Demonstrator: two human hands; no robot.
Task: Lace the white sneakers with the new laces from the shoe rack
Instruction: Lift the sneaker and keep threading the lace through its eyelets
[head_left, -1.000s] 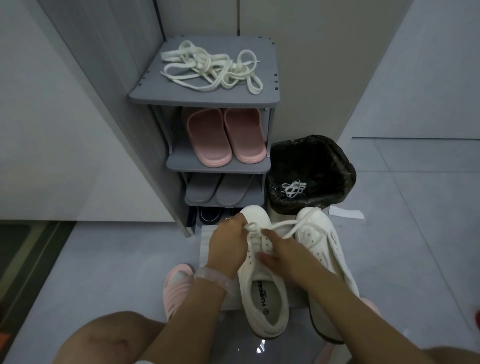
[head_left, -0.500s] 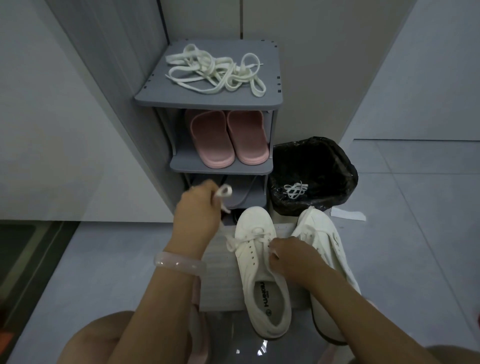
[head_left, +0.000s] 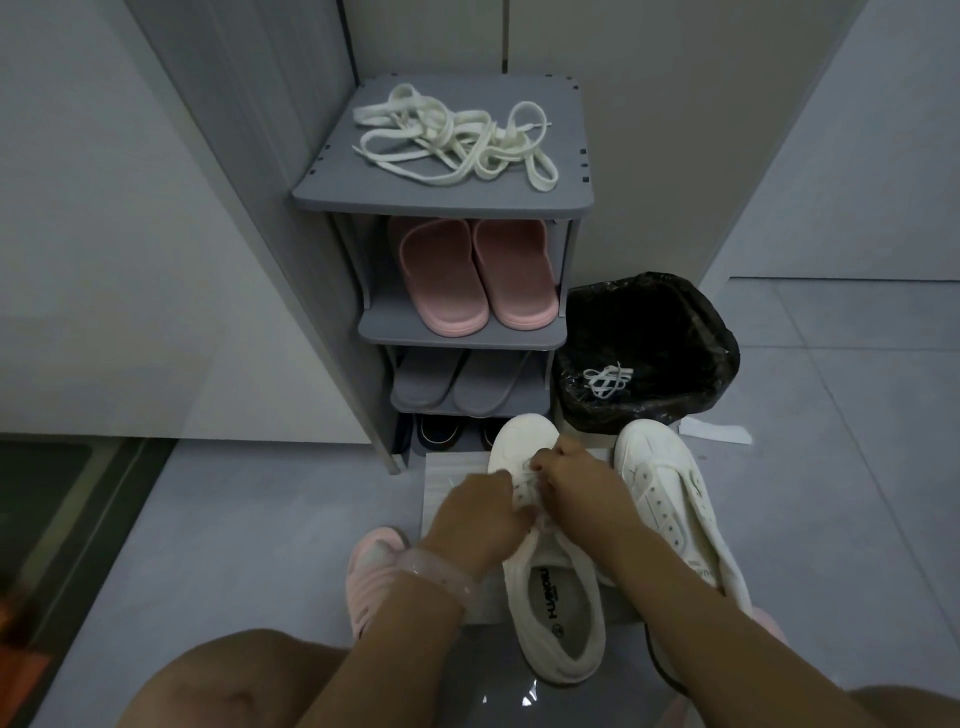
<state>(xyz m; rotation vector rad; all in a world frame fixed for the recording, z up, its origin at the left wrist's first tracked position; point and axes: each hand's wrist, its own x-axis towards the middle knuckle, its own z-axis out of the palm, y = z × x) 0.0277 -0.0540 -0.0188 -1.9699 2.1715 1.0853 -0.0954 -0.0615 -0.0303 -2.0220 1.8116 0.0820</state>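
Pink slippers, black-lined bin

Open grey floor spreads wide at nine o'clock, and more of it at three o'clock past the unlaced sneaker. Straight ahead at twelve, the shoe rack blocks the way low down, but its top shelf is open from above, with the cream laces sprawled across it. At one o'clock the black-lined bin stands just beside the rack, touching the sneaker's toe or nearly so. The tall grey panel walls off eleven o'clock. Both hands crowd the near sneaker; a pink slipper sits close at seven o'clock, a bare knee below it.
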